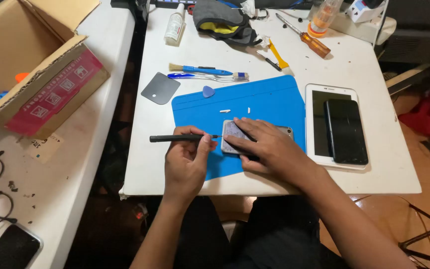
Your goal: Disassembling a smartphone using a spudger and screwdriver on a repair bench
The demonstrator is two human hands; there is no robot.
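the phone [235, 130] is lying flat on the blue mat [255, 102] at the lower centre of the frame, near the front edge of the white desk [354, 74]. the right hand [269, 147] is pressing down on the phone, its fingers spread flat across the phone's surface and gripping nothing. the left hand [187, 159] is holding a thin black tool [180, 138] level, its fingers closing around the shaft, and the tool's tip is meeting the left edge of the phone.

two small white parts [225, 111] are lying on the mat just above the phone. a blue pick [208, 91] is sitting at the mat's upper left corner, and a dark grey card [160, 88] is lying just left of it. above these, a blue-handled brush [200, 69] and a toothbrush [207, 76] are lying side by side. a white tablet [319, 124] is resting at the right of the mat, and a black phone [346, 131] is lying on top of it. a screwdriver [307, 39] with an amber handle is lying in the upper right of the frame. a cardboard box [31, 65] is standing open in the upper left.
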